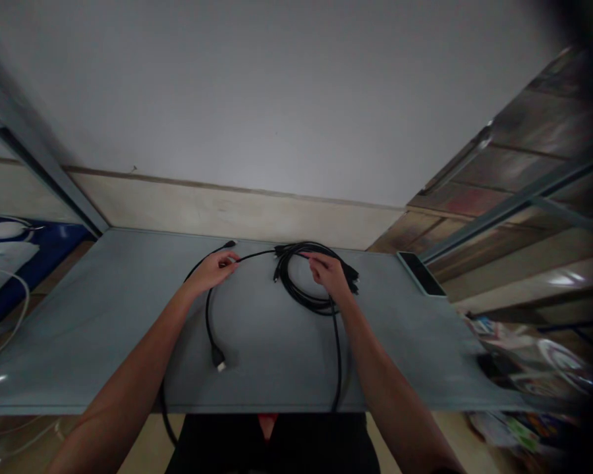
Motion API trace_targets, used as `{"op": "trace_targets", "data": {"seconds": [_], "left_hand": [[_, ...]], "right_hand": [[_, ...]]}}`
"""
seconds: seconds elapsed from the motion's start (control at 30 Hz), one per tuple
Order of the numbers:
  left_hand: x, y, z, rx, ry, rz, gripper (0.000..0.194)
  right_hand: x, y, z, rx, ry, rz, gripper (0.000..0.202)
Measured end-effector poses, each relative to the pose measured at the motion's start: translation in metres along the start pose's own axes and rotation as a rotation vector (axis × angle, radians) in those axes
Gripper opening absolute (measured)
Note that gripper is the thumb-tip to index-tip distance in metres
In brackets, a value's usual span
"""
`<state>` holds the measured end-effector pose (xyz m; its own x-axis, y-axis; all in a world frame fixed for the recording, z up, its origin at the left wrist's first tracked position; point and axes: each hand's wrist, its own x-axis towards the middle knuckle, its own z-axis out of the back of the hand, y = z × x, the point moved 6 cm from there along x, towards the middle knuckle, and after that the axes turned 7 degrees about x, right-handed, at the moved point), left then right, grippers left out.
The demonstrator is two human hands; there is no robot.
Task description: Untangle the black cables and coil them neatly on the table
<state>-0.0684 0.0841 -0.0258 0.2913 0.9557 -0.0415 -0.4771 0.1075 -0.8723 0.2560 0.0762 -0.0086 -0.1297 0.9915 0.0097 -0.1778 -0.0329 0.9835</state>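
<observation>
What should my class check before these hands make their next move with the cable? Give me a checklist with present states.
1. Left hand pinching the black cable: ok.
2. Right hand pinching a cable, over the coil: ok.
3. Larger plug resting on the grey tabletop: ok.
4. Every cable wholly on the tabletop: not ok, a hanging length drops past the front edge.
5. Phone apart from the coil: ok.
6. Plug's contacts clean: cannot tell, too small.

No text, label, brand, number or sign can be read: any print on the cable plug (218,358) is too small to be made out, the phone's (422,274) screen is seen dark, and the packaging (516,359) is blurred.
</observation>
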Motion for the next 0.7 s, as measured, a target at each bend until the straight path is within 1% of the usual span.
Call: {"op": "trace_targets", "data": {"seconds": [0.03,0.07,0.1,0.13,0.17,0.2,0.23,0.3,0.37,0.43,0.57,0.63,0.7], "left_hand": [[0.001,0.002,0.004,0.042,-0.039,-0.015,0.033],[0.003,0.004,0.006,0.075,-0.060,-0.033,0.031],[0.004,0.005,0.007,0.091,-0.052,-0.050,0.029],[0.004,0.007,0.006,0.094,-0.014,-0.064,0.028],[0.004,0.008,0.003,0.091,0.049,-0.071,0.027],[0.003,0.009,-0.001,0.088,0.121,-0.073,0.026],[0.002,0.009,-0.005,0.086,0.189,-0.072,0.025],[-0.001,0.009,-0.010,0.086,0.277,-0.062,0.023],[-0.004,0.006,-0.009,0.082,0.300,-0.051,0.023],[-0.007,0.002,-0.005,0.075,0.301,-0.036,0.024],[-0.013,-0.002,0.005,0.065,0.314,0.016,0.027],[-0.015,-0.001,0.007,0.068,0.333,0.029,0.028],[-0.015,0.000,0.006,0.087,0.357,0.012,0.029]], "right_hand": [[-0.002,-0.001,0.000,0.008,0.043,-0.033,0.047],[-0.005,-0.002,-0.001,0.006,0.120,-0.080,0.042],[-0.009,-0.003,-0.004,0.003,0.227,-0.148,0.038],[-0.015,-0.006,-0.007,-0.008,0.365,-0.231,0.036],[-0.021,-0.008,-0.009,-0.024,0.488,-0.302,0.037],[-0.026,-0.008,-0.009,-0.042,0.576,-0.349,0.038],[-0.029,-0.007,-0.007,-0.058,0.620,-0.363,0.042],[-0.029,-0.003,-0.002,-0.070,0.603,-0.317,0.050],[-0.027,0.002,-0.001,-0.064,0.567,-0.261,0.058],[-0.028,0.004,-0.006,-0.071,0.585,-0.246,0.060],[-0.035,0.004,-0.022,-0.139,0.723,-0.264,0.056],[-0.040,0.004,-0.029,-0.185,0.802,-0.274,0.056],[-0.043,0.004,-0.033,-0.225,0.843,-0.274,0.056]]}}
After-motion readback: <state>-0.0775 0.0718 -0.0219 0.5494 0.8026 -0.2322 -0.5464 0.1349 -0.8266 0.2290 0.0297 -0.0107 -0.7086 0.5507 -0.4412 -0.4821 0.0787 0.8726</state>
